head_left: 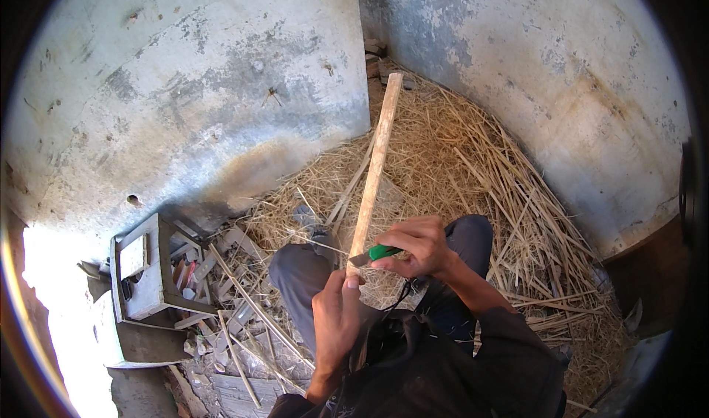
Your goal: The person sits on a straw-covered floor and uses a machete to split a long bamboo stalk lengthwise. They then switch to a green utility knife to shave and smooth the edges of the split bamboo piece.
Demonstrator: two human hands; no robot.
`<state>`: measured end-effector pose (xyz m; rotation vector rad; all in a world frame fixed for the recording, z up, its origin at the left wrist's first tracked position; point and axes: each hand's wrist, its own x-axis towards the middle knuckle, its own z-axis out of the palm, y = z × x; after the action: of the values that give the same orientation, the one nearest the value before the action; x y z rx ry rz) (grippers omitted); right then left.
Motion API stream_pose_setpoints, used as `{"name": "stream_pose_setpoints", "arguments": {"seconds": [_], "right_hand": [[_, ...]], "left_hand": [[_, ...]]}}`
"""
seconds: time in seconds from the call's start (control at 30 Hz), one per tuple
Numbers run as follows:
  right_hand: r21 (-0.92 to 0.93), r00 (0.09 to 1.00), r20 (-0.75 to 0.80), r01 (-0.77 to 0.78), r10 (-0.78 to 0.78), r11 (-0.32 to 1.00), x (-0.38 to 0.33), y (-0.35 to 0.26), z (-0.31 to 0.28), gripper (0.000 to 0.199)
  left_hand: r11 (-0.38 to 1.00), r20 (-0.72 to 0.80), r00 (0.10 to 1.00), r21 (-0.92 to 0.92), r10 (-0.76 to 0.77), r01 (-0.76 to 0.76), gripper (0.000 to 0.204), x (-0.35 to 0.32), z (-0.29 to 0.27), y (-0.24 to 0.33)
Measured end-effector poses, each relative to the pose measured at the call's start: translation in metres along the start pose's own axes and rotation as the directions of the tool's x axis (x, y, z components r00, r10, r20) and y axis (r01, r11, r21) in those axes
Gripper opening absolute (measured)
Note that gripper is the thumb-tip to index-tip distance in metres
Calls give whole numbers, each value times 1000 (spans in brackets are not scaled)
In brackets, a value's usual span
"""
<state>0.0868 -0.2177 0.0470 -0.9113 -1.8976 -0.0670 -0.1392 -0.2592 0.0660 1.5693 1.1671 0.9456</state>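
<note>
A long, flat wooden slat (375,167) slants up and away from my lap, its far end over the straw. My left hand (336,316) grips the near end, with thumb and fingers closed around it. In my right hand (418,245) is a green-handled knife (382,252), fingers wrapped around the handle. Its short blade lies against the slat just above my left fingertips. A thin pale sliver (316,242) sticks out leftward beside the blade; whether it is still joined to the slat, I cannot tell.
Straw and shavings (436,152) cover the floor ahead, with long thin strips (509,226) piled along the right wall. At left stands a worn wooden stool-like frame (159,300) holding small items. Loose sticks (258,311) and wood scraps lie beside it. Stained walls (221,86) rise ahead.
</note>
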Motion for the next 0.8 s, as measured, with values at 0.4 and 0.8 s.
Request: {"name": "stream_pose_setpoints", "arguments": {"seconds": [0.4, 0.8], "right_hand": [[-78, 846, -365, -443, 388, 893, -4, 72, -38, 41], [163, 940, -147, -284, 308, 945, -14, 35, -7, 36]], "left_hand": [[992, 106, 994, 125, -25, 12, 25, -23, -4, -17], [972, 175, 976, -174, -127, 158, 47, -8, -12, -34]]}}
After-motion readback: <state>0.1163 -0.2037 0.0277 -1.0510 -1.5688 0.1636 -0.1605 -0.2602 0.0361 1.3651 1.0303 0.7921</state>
